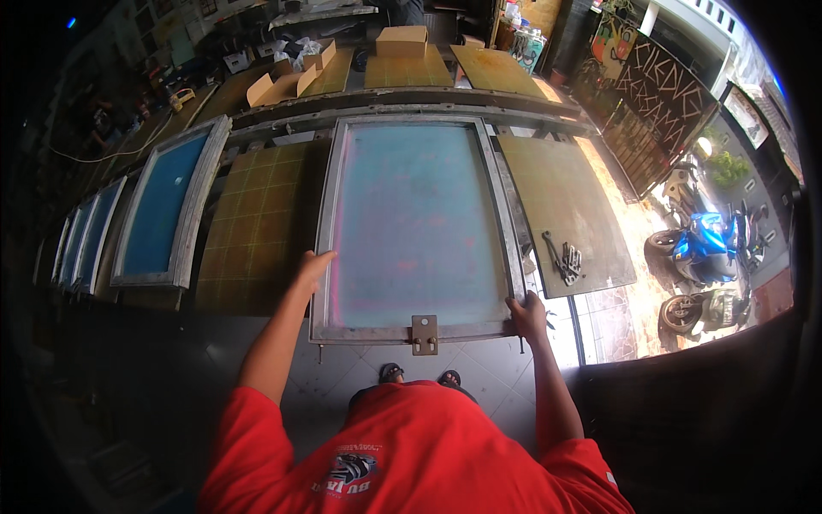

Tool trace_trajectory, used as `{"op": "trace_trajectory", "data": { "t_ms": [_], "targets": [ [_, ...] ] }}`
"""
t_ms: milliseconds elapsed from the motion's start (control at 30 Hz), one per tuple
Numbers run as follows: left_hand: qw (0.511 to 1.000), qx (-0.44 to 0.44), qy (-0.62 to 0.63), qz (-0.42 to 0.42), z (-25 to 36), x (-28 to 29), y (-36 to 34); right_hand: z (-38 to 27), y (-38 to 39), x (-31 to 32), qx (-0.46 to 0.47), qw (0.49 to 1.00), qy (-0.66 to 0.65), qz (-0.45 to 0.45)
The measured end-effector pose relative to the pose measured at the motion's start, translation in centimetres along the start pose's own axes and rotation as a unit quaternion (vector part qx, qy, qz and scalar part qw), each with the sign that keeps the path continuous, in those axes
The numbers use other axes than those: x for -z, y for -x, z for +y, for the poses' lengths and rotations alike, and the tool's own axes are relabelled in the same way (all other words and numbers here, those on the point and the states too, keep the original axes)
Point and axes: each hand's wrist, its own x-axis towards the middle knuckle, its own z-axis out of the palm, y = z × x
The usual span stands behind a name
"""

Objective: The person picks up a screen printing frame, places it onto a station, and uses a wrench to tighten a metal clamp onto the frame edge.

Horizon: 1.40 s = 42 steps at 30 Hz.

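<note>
A large metal-framed screen with pale blue mesh and pink stains lies in front of me, a metal bracket with bolts on its near edge. My left hand grips the frame's left side, a little below midway. My right hand is closed on its right side near the lower corner.
Green gridded boards flank the screen; the right board carries metal tools. More blue screens stand left. Cardboard boxes sit behind. Motorbikes and a gate are at right. Tiled floor shows below.
</note>
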Motion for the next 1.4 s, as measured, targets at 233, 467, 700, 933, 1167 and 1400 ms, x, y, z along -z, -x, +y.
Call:
{"op": "trace_trajectory", "data": {
  "t_ms": [233,467,700,933,1167,1400],
  "targets": [
    [0.999,0.040,-0.005,0.018,0.7,-0.8,-1.7,0.8,-3.6,-2.3,0.016,0.998,0.055,-0.009],
    [0.998,0.053,-0.014,0.011,1.9,-2.1,-2.6,1.5,-5.6,-2.6,0.015,0.999,0.049,-0.002],
    [0.999,0.040,-0.033,-0.001,1.9,-2.8,-5.0,3.2,-7.3,-3.7,0.056,0.998,0.011,0.036],
    [0.999,0.051,-0.011,0.000,0.9,-2.5,-6.5,0.3,-7.1,-2.4,0.012,0.999,0.046,0.003],
    [0.997,0.066,-0.016,-0.020,1.1,-3.6,-6.5,2.8,-8.3,-2.7,0.032,0.999,0.025,0.013],
    [0.997,0.060,-0.031,-0.026,2.0,-4.1,-5.8,4.3,-8.5,-3.0,0.010,1.000,-0.021,0.003]
  ]
}}
